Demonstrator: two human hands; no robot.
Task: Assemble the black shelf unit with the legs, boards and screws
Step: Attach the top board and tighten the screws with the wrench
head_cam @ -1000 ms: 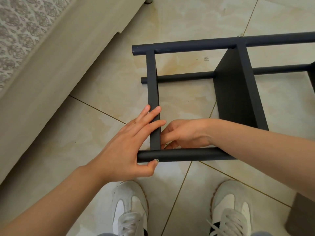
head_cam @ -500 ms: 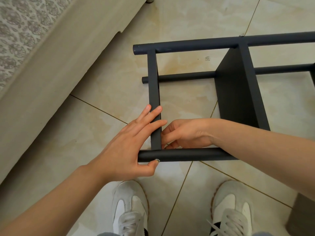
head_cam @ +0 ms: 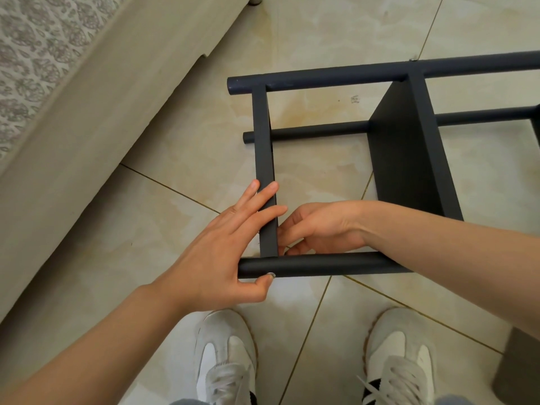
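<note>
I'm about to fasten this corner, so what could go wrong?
The left hand braces the end board and near leg with flat fingers and thumb, so the joint could slip out of line. The right hand has curled fingers inside that corner; they could get pinched. The shelf unit lies on smooth tile and may slide.

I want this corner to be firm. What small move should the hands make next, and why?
Probably push the screw head fully into the near leg with the left thumb. The left hand lies with fingers flat on the end board, thumb at the screw; the right hand curls at the inner corner.
</note>
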